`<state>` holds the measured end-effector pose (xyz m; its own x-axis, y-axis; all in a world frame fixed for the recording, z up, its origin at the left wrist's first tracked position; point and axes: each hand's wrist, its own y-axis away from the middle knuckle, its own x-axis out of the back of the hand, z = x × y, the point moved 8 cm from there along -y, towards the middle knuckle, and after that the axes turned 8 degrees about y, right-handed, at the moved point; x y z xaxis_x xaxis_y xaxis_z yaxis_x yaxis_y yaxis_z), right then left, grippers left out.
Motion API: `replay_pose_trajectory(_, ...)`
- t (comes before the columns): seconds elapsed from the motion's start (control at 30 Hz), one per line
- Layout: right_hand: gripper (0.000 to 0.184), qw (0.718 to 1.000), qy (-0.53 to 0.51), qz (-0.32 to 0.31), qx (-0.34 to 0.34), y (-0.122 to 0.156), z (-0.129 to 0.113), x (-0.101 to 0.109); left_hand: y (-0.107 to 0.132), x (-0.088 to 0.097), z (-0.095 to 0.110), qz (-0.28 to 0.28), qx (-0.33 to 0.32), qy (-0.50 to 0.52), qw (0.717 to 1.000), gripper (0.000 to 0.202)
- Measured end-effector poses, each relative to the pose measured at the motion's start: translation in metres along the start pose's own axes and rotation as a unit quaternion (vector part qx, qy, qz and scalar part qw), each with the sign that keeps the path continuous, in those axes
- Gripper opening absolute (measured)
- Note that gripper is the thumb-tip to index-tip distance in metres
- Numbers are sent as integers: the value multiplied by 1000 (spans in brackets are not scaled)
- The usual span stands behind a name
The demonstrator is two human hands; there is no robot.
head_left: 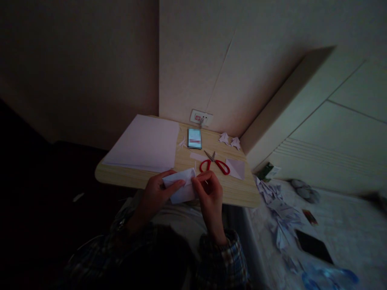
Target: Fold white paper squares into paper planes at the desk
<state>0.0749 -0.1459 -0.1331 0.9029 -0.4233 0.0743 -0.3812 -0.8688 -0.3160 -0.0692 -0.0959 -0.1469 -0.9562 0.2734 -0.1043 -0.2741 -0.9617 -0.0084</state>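
A folded piece of white paper [180, 185] is held over the near edge of a small wooden table [236, 191]. My left hand [155, 192] grips its left side with the thumb on top. My right hand [210, 191] pinches its right edge with the fingers curled. Red-handled scissors [215, 163] lie on the table just beyond my right hand, with a folded paper triangle [236, 167] beside them.
A stack of white sheets [145, 143] covers the table's left. A phone [194, 138] lies near a wall socket [200, 118]. Small folded paper figures [229, 140] sit at the back right. On the bed to the right lie folded papers [279, 211] and a dark phone [313, 245].
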Motion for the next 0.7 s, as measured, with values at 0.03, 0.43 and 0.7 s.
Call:
replay_pose_trajectory(0.03,14,1000,4,2,0,0,1,0,-1,0,-2,1,8,2,1000,24)
replay_pose_trajectory(0.43,14,999,43,9,11,1,2,-2,-3,1,-10,6,38,-12,999,29)
replay_pose_trajectory(0.7,19,994,-36,-59,-82,-1,24,-12,-7,7,-18,2,74,-18,997,31)
